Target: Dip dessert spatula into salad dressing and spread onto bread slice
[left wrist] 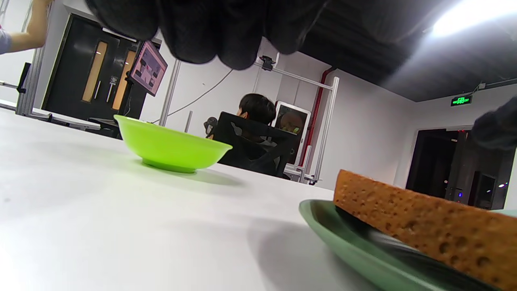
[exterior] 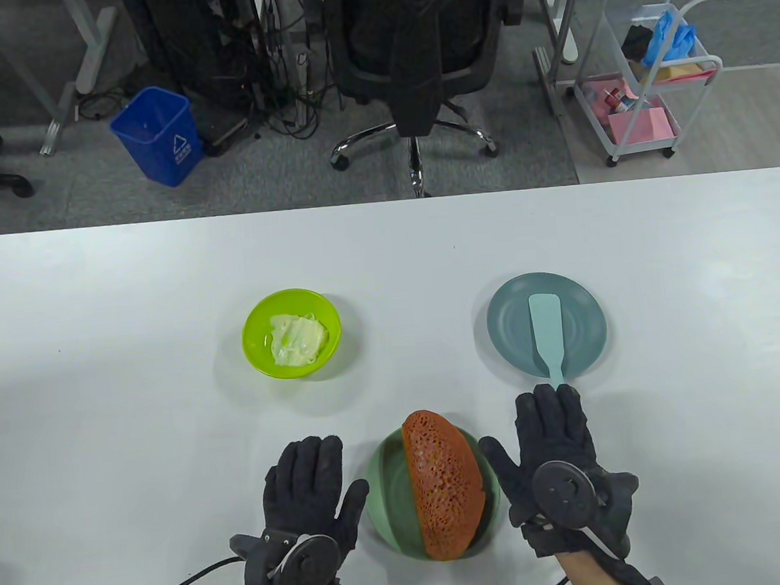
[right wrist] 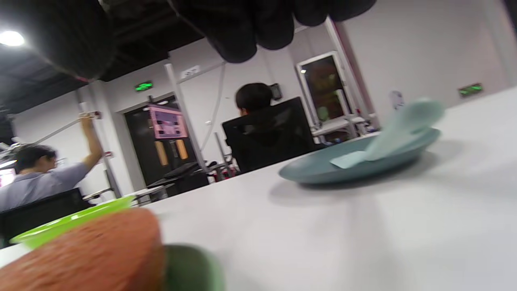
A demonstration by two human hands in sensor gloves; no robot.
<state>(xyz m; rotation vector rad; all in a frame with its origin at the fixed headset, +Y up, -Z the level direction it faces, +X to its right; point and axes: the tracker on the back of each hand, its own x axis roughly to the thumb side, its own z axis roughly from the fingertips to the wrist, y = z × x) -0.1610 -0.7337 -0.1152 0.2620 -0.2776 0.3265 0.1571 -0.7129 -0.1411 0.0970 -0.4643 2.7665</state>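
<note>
left hand (exterior: 303, 505) flat on worktop (exterior: 99, 339), fingers spread, holding nothing | right hand (exterior: 557, 468) likewise, fingertips at spatula (exterior: 547, 335) handle | spatula on blue plate (exterior: 586, 322) | dressing (exterior: 296, 339) in bowl (exterior: 254, 329) | bread (exterior: 443, 482) on green plate (exterior: 386, 500)

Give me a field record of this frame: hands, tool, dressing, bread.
left hand: flat on the table, left of the green plate, holding nothing
right hand: flat on the table, right of the green plate, fingers near the spatula's handle end, contact unclear
spatula: lying on the blue plate, handle over the near rim
dressing: in the lime bowl, far left of the bread
bread: on the green plate, no dressing visible
stage: spatula not yet picked up
</note>
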